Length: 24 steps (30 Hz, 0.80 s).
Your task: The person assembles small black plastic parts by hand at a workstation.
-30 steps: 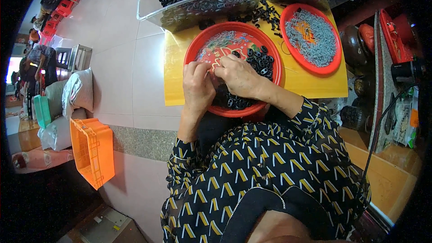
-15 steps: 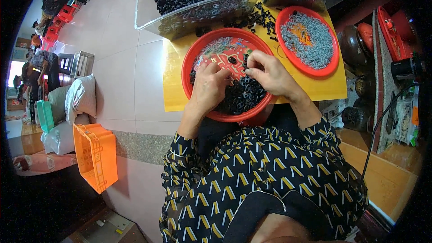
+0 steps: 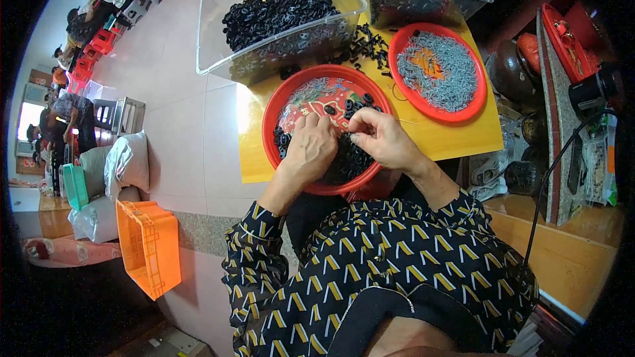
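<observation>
Because the red plastic basin (image 3: 270,109) appears to overhang the near edge of the yellow tabletop (image 3: 430,142), tipping could be caused by wrist pressure on its near rim. Black oval plastic pieces (image 3: 354,158) are heaped in its near half. The left hand (image 3: 309,144) is curled over the basin; its fingertips are hidden, so whether anything is gripped cannot be told. On the right hand (image 3: 382,137), thumb and forefinger are narrowed to a pinch; a held piece cannot be confirmed. Grey screws (image 3: 311,89) at the far side could be swept among the pieces by careless fingers.
</observation>
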Available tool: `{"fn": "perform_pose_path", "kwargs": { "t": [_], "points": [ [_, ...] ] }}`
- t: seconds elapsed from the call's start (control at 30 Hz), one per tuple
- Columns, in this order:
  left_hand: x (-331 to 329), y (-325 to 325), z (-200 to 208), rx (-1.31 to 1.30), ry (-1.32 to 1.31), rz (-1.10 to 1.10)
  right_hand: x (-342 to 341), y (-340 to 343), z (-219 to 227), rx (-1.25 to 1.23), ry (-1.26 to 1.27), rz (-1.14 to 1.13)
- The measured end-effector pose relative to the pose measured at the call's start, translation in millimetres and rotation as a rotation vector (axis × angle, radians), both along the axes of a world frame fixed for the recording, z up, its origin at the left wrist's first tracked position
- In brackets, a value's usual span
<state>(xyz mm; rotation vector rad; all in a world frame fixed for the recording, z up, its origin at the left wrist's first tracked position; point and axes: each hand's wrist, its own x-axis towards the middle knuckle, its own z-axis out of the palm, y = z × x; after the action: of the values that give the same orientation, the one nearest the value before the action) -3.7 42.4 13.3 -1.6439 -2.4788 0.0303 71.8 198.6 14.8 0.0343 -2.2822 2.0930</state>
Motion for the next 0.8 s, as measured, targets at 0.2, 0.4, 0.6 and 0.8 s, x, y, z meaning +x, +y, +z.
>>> {"fn": "perform_pose_path", "kwargs": {
  "t": [0.2,0.4,0.6,0.8],
  "points": [
    [0,-15,-8,0.447,-0.404,0.096,9,5,-1,-0.146,-0.149,0.045],
    [18,-20,1,0.919,-0.956,0.463,9,-1,9,-0.261,-0.266,0.065],
    [25,-22,-1,1.332,-1.54,0.376,2,-13,18,-0.348,-0.261,0.03],
    [32,-23,-9,1.539,-1.966,0.289,4,-27,25,-0.306,-0.2,-0.003]
  ]
}}
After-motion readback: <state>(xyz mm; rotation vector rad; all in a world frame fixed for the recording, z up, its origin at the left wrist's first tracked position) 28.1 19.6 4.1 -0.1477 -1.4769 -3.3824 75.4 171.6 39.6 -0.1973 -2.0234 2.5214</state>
